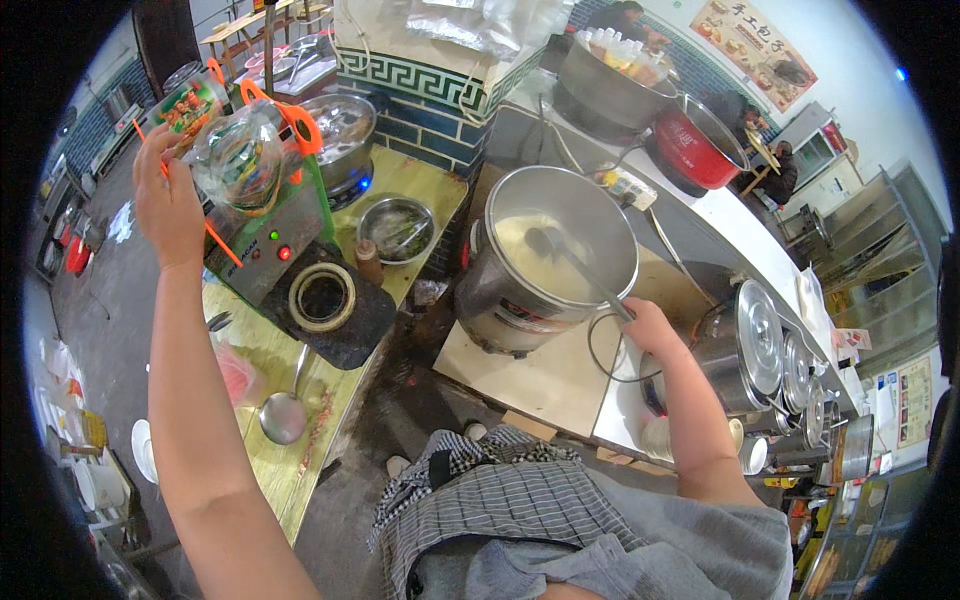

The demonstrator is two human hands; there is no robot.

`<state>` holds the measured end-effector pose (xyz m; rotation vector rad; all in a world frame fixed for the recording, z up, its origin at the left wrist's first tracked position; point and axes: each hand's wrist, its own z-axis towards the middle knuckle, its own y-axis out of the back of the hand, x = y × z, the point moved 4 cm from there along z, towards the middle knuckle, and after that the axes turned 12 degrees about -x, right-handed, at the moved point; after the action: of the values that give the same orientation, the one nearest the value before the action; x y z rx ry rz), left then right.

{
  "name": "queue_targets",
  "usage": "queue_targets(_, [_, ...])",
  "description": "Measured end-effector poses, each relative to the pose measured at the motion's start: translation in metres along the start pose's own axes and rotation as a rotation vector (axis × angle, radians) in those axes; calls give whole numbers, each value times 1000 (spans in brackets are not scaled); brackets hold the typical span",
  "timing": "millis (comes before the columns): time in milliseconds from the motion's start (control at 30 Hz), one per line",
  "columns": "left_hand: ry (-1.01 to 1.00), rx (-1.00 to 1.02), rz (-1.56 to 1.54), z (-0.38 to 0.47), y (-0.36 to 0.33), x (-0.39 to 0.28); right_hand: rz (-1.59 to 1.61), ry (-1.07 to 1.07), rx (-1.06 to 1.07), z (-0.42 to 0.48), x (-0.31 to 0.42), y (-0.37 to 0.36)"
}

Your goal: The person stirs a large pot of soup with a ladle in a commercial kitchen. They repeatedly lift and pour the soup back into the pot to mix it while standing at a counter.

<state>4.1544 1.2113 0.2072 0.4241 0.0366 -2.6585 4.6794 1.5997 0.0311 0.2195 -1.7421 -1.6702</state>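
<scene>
My left hand (169, 202) is curled over the orange-trimmed side edge of a cup sealing machine (236, 255), beside its clear printed film roll (244, 161). Red and green lights glow on the machine's front panel. Its round cup holder (322, 296) juts out with no cup in it. In my right hand (649, 326) is the handle of a ladle (577, 266). The ladle's bowl dips into pale, creamy liquid (517, 232) inside a large metal pot (499, 319), which stands on a board-topped counter.
On the yellow wood-grain table (300, 495) lie a metal ladle (283, 418), a pink plastic bag (236, 375) and a steel bowl (395, 229). A power strip (626, 187) and cables run behind the pot. Lidded pots (757, 337) line the right counter. A person (782, 176) sits farther back.
</scene>
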Motion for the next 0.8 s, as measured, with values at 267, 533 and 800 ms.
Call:
queue_targets(267, [73,13,-76,-2,-2,3,675,-650,524,52,-8,-56])
queue_targets(533, [71,33,-16,-1,1,0,1275,-873,413,24,10,-69])
queue_targets(800, [40,15,-31,0,-1,4,1348,-691,187,-73,26,23])
